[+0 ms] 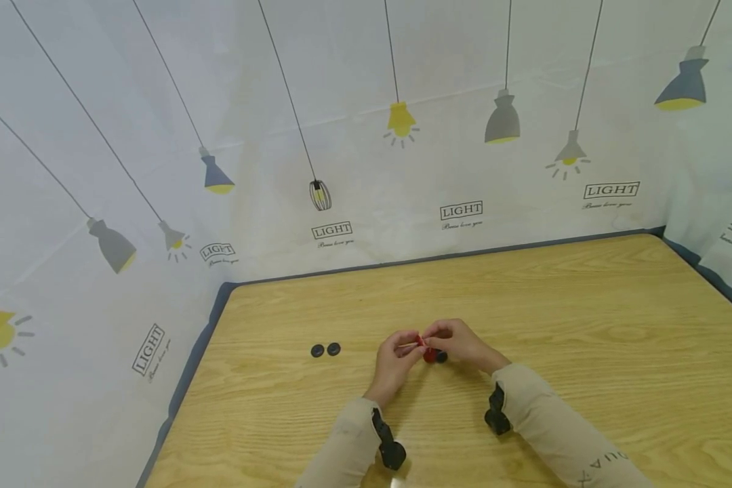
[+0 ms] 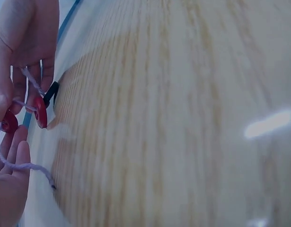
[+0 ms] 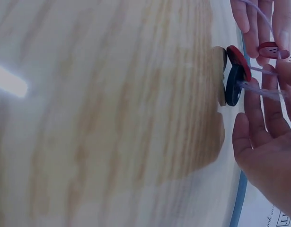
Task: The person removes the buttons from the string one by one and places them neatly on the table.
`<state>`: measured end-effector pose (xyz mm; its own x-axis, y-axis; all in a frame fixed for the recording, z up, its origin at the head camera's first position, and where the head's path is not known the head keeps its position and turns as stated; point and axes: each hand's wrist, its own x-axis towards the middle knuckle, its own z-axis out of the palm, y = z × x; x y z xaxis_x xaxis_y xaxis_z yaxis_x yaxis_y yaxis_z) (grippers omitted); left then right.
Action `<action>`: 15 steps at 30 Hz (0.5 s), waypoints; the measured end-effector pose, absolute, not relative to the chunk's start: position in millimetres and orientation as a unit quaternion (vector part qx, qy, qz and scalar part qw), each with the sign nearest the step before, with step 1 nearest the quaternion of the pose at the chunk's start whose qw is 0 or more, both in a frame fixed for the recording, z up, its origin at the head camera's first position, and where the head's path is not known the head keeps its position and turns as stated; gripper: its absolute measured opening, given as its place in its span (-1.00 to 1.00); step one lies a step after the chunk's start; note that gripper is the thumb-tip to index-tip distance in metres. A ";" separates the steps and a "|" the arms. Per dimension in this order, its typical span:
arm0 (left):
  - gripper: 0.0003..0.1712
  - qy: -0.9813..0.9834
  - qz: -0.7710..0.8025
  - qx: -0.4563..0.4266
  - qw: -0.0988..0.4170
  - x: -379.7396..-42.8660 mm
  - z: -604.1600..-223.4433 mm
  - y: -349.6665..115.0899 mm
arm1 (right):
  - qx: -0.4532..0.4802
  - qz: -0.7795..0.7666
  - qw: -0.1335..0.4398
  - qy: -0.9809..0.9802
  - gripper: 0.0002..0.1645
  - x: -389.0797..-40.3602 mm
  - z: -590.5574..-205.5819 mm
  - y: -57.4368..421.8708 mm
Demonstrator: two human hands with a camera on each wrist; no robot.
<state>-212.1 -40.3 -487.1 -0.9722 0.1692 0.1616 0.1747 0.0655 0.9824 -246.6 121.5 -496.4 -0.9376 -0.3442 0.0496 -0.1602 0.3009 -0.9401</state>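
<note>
Red button (image 1: 420,340) is just above the counter (image 1: 585,352), where the left grip (image 1: 393,366) pinches it with nearly closed fingertips and the right grip (image 1: 460,341) pinches the string (image 2: 29,166) beside it, two black buttons (image 1: 333,349) lying further left.

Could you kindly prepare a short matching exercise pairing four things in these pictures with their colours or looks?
Things:
1. Held button
2. Two round pieces left of the left hand
3. Sleeves
4. Tabletop

Colours or looks:
A. Beige
B. Wood-grained
C. Black
D. Red

Right pairs: 1-D, 2-C, 3-A, 4-B.
</note>
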 end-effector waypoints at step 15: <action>-0.65 -0.759 -0.646 -0.080 -0.011 -225.2 -508.9 -49.1 | -0.160 -0.546 0.049 0.821 -0.88 -246.0 -496.4 121.8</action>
